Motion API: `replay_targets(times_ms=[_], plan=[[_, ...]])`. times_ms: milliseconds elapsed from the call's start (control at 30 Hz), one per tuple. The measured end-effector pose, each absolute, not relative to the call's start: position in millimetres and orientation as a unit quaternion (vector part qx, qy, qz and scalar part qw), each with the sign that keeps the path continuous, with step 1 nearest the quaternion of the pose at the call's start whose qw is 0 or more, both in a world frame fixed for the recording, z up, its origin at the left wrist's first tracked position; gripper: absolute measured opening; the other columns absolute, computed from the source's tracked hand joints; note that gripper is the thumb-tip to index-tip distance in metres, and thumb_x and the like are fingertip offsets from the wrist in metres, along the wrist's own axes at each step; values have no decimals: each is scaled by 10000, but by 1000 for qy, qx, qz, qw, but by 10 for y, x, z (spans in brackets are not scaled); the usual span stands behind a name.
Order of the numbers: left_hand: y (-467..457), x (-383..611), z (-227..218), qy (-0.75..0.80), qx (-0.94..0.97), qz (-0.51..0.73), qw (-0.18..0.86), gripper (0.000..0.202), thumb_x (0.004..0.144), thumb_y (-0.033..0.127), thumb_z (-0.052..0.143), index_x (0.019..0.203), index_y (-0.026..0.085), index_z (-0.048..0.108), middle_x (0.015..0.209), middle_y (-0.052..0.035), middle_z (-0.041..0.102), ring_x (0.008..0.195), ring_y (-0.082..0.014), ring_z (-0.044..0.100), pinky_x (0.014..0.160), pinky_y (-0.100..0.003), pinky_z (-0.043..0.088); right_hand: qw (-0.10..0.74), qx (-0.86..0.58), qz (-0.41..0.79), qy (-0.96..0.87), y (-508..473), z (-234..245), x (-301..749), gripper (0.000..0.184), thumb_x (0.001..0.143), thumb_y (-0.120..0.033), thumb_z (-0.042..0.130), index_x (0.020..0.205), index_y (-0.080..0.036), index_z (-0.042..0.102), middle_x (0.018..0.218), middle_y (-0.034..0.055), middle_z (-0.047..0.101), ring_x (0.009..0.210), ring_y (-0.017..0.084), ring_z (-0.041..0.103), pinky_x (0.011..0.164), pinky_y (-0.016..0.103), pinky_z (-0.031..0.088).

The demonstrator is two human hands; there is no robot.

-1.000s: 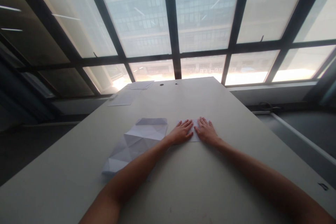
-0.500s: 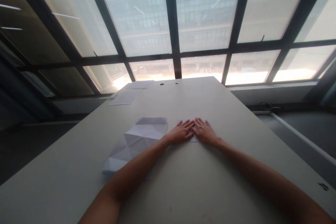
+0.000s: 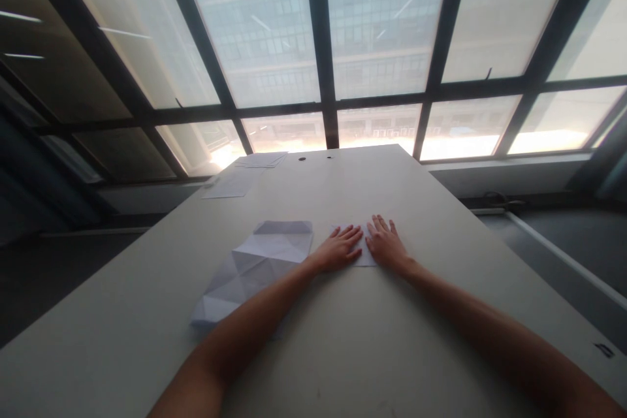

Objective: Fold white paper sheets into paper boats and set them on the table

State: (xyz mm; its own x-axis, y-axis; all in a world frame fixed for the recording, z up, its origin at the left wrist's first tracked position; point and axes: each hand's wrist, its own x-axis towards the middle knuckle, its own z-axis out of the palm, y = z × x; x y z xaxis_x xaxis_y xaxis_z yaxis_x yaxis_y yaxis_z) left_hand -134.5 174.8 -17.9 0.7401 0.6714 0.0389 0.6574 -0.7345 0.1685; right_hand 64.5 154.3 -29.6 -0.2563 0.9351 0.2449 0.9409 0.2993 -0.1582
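Observation:
My left hand (image 3: 341,248) lies flat, fingers spread, on the left part of a small white sheet of paper (image 3: 364,257). Over the right part of that paper rests my right hand (image 3: 385,243), palm down with its fingers stretched out. A strip of the paper shows between the two hands; the hands cover most of the rest. Left of them, partly behind my left forearm, a larger creased sheet of white paper (image 3: 255,269) lies unfolded with many fold lines.
The white table (image 3: 353,353) stretches away toward tall windows. At its far left lie several flat white sheets (image 3: 230,184). Two small dark spots (image 3: 302,159) mark the far end. A small dark object (image 3: 604,350) sits near the right edge.
My right hand has slid a little to the right, away from my left hand, and more of the paper shows between them. My left hand stays in place.

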Motion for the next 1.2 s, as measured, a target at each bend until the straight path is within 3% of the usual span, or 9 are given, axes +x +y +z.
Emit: replay_targets(times_ms=[200, 467, 600, 767, 1000, 1200], plan=[[1770, -1310, -241, 448, 888, 75, 71, 589, 1008, 449, 317, 1541, 199, 292, 1609, -90, 268, 1498, -246, 204, 1202, -497, 152, 136, -530, 72, -834, 1537, -330, 581, 573, 997, -332, 351, 1527, -117, 344, 1577, 174, 332, 1472, 271, 264, 1188, 448, 184], [1749, -1310, -150, 450, 886, 103, 41, 507, 974, 408, 438, 1438, 207, 472, 1534, -95, 422, 1423, -247, 378, 1174, -454, 275, 122, -576, 63, -806, 1598, -385, 647, 566, 1004, -390, 363, 1508, -134, 383, 1592, 189, 287, 1486, 312, 212, 1183, 532, 141], [1733, -1311, -84, 451, 883, 127, 22, 390, 961, 340, 490, 1328, 243, 579, 1451, -79, 531, 1335, -223, 492, 1118, -390, 367, 126, -567, 74, -811, 1633, -367, 691, 560, 998, -380, 379, 1498, -128, 400, 1587, 186, 299, 1482, 300, 230, 1188, 503, 153], [1750, -1320, -94, 453, 878, 153, 9, 335, 944, 281, 526, 1263, 283, 627, 1383, -41, 595, 1244, -227, 557, 1063, -401, 414, 145, -559, 92, -811, 1670, -331, 754, 537, 980, -357, 428, 1467, -132, 450, 1570, 168, 348, 1467, 275, 278, 1192, 475, 165], [1809, -1362, -161, 431, 886, 170, 6, 330, 932, 278, 551, 1246, 267, 651, 1323, -44, 630, 1188, -230, 567, 1062, -400, 420, 142, -529, 102, -830, 1693, -283, 846, 527, 965, -309, 459, 1473, -170, 445, 1566, 160, 359, 1461, 269, 290, 1178, 488, 192], [1857, -1393, -225, 399, 905, 140, 48, 433, 945, 268, 510, 1374, 222, 550, 1450, -68, 528, 1372, -229, 433, 1166, -430, 313, 135, -514, 62, -845, 1688, -221, 912, 440, 981, -346, 470, 1406, -258, 538, 1530, 149, 396, 1420, 287, 325, 1137, 484, 243]])
